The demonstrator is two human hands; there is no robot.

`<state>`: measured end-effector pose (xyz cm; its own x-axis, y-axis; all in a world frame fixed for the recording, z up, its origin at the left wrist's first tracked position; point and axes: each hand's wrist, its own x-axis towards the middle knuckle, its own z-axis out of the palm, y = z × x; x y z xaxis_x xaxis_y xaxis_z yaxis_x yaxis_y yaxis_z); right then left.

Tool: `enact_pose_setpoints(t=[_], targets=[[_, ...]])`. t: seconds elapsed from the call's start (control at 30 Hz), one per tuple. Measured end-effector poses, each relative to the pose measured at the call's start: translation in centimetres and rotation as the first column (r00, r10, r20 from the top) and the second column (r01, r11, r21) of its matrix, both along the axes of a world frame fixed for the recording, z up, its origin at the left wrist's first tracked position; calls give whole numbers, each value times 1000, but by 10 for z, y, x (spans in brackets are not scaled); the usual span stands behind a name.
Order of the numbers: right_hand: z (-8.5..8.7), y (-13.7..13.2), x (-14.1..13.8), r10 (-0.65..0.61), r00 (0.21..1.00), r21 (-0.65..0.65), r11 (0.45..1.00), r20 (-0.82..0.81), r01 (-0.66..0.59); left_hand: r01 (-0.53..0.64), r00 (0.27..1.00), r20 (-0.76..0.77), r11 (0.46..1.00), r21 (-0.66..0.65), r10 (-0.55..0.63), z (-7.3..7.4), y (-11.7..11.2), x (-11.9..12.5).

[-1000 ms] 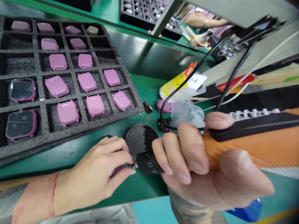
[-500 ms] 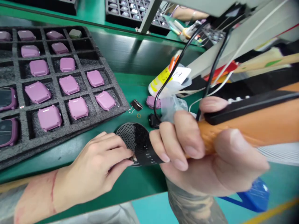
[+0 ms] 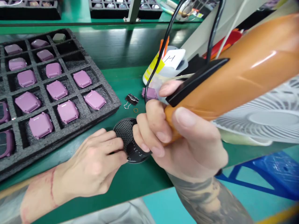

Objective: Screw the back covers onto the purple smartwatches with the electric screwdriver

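My right hand [image 3: 187,137] is wrapped round a thick orange handheld tool [image 3: 233,68] with a long black switch; its kind is unclear. Just below those fingers, a black part with white printing [image 3: 137,151] overlaps a round perforated black disc [image 3: 123,130]. My left hand [image 3: 98,161] is closed at the disc's near left edge, fingertips pinched together. Whatever lies between them is hidden. A foam tray [image 3: 98,115] left of the disc holds several purple watch cases [image 3: 67,111], some with dark screens.
Behind the disc lie a binder clip [image 3: 132,99], a small ring [image 3: 135,110] and another purple watch case [image 3: 150,93]. A bottle with a yellow label [image 3: 151,70] stands farther back. A black cable [image 3: 161,53] hangs before it. White fan grille [image 3: 261,115] and blue stool [image 3: 275,174] are at right.
My right hand has shifted left, and the orange tool now tilts more steeply, its upper end raised. My left hand stays by the disc, its fingertips drawn slightly left. The tray sits farther left in view.
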<state>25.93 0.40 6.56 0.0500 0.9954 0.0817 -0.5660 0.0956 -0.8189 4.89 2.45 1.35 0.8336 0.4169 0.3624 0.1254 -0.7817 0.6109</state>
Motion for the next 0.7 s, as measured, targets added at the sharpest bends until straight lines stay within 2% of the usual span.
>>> enact_pose_setpoints(t=[0.1,0.23,0.47,0.57,0.7], targets=[[2,0,-3,30,997,-17,999,-71,-32,-22,1000,-2,999,38,22,-2,-2,1],[-1,1,-1,-27,998,-27,999,-52,25,-62,997,39,998,-8,62,-7,-3,3],[-10,2,10,-60,998,66,996,-8,61,-133,988,68,990,-51,136,-8,4,3],[-10,2,10,-95,995,77,993,5,94,-135,987,77,989,-57,139,-9,5,2],[-10,2,8,-80,997,72,994,4,80,-127,989,73,991,-50,130,-12,5,2]])
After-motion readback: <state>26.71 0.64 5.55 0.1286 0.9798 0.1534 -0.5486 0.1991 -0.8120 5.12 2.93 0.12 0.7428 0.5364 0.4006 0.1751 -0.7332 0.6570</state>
